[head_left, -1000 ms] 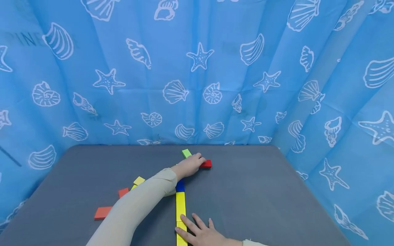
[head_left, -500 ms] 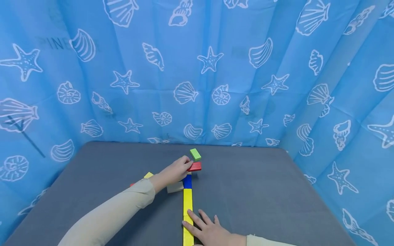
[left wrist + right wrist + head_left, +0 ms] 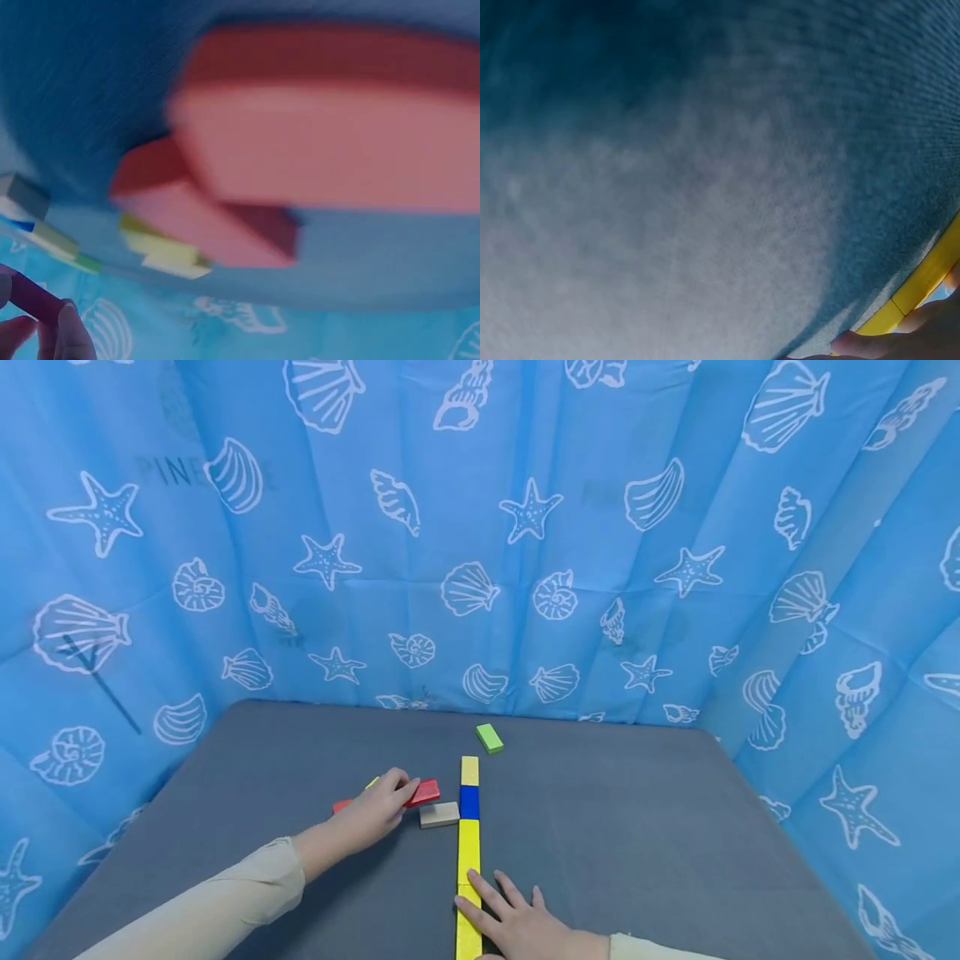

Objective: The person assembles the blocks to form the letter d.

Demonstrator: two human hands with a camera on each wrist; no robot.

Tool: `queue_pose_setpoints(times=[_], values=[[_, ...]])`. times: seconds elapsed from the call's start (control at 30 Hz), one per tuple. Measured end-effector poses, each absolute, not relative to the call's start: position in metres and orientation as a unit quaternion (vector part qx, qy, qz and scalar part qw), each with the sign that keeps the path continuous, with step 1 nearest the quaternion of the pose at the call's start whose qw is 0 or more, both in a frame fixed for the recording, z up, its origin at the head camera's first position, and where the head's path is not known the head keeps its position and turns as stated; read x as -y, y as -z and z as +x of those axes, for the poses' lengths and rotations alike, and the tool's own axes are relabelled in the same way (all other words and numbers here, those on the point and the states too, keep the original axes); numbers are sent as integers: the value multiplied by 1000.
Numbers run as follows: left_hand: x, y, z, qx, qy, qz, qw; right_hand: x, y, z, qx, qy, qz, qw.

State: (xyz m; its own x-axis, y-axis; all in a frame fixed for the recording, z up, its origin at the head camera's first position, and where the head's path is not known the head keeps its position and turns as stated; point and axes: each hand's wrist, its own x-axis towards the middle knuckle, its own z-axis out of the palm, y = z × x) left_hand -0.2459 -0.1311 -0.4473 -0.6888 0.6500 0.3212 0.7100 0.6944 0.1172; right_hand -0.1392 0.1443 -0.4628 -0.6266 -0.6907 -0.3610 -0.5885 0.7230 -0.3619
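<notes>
Blue shell-print curtain (image 3: pixel 570 485) backs a grey table (image 3: pixel 637 827). The left hand (image 3: pixel 372 814) pinches a red block (image 3: pixel 426 791) by one end, left of the row, the other end free; the right hand (image 3: pixel 527 927) rests with spread fingers on two yellow blocks (image 3: pixel 468 852), seemingly steadying their line with a blue block (image 3: pixel 469 802) and a pale yellow block (image 3: pixel 469 770). A pale wooden block (image 3: pixel 439 815) lies just beside that line, a green block (image 3: pixel 490 738) beyond its far end. The table looks cloth-covered; the curtain also hangs along the right.
</notes>
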Motion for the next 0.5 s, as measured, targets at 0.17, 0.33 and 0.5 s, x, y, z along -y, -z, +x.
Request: queue_pose_setpoints(times=[0.17, 0.33, 0.5], values=[[146, 453, -237, 933, 111, -340, 41, -145, 462, -138, -895, 109, -354, 248], [151, 458, -231, 938, 114, -327, 10, -145, 461, -138, -895, 110, -353, 248], [150, 462, -230, 937, 87, -336, 26, -146, 461, -137, -895, 110, -360, 239]])
